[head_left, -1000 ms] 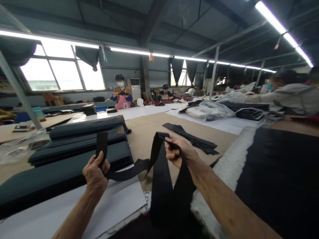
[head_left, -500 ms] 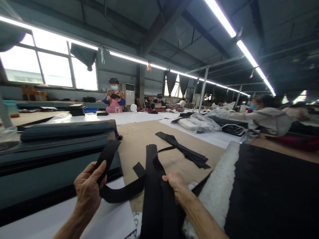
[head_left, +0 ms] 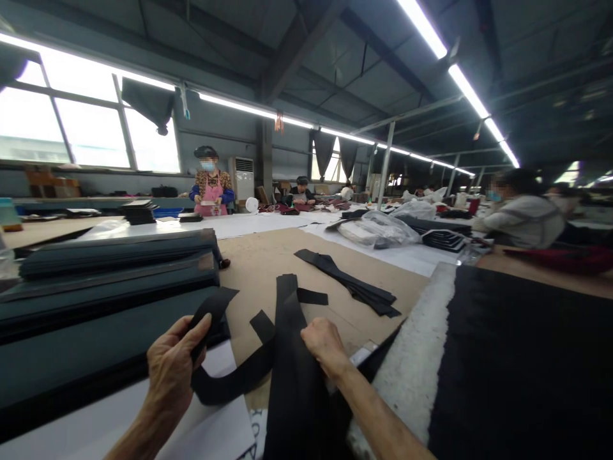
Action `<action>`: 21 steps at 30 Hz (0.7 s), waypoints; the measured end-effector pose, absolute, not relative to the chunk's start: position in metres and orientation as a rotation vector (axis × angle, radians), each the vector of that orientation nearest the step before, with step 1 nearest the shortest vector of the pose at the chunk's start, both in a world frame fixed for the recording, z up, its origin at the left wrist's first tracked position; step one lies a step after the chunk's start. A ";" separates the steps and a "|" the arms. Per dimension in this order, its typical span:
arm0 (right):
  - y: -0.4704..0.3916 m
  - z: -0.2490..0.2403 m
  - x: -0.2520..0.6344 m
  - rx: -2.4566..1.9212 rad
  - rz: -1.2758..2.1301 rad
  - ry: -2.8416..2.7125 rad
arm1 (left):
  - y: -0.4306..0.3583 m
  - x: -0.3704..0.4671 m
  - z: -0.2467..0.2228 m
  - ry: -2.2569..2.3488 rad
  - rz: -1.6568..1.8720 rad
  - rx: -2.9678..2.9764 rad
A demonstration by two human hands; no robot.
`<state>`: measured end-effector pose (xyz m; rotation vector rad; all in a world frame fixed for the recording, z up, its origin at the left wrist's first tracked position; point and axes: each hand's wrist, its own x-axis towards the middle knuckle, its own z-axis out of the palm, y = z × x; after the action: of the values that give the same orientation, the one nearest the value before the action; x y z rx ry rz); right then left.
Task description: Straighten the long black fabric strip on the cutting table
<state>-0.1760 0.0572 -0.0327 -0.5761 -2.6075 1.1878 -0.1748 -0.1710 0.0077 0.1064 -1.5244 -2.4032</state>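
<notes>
Fingers of our left hand (head_left: 173, 370) pinch one end of a black strap (head_left: 230, 377), which curves rightward to a stack of black fabric strips (head_left: 290, 358) on the counter (head_left: 268, 255). Our right hand (head_left: 324, 342) presses flat on that stack, fingers closed over it. Beyond our left fingers lie dark padded panels (head_left: 110, 281).

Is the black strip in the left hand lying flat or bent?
Bent. The left hand pinches the black strip near one end, which sticks up, and the rest curves down in a loop toward the right hand.
</notes>
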 end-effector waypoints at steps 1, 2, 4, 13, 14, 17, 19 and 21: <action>0.055 -0.027 -0.178 -0.610 1.153 -2.626 | -0.171 -0.175 0.007 -1.539 -2.405 0.117; 0.053 -0.021 -0.181 -0.640 1.121 -2.639 | -0.170 -0.176 0.006 -1.552 -2.408 0.130; 0.048 -0.008 -0.186 -0.681 1.066 -2.657 | -0.171 -0.178 0.003 -1.567 -2.418 0.163; 0.034 0.032 -0.164 -0.482 1.245 -2.434 | -0.168 -0.169 0.008 -1.867 -2.294 -0.239; 0.035 0.036 -0.155 -0.414 1.390 -2.414 | -0.168 -0.165 0.010 -1.917 -2.226 -0.342; 0.037 0.052 -0.121 -0.099 1.920 -2.313 | -0.168 -0.154 0.024 -2.032 -1.942 -0.649; 0.038 0.064 -0.095 0.099 2.161 -2.183 | -0.166 -0.146 0.041 -2.087 -1.720 -0.892; 0.038 0.076 -0.069 0.196 2.254 -2.075 | -0.160 -0.135 0.062 -2.140 -1.523 -1.179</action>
<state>-0.0690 0.0384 0.0761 0.1964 -2.0750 2.2542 -0.1355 -0.1596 0.0618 -1.1792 -2.1402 -1.5230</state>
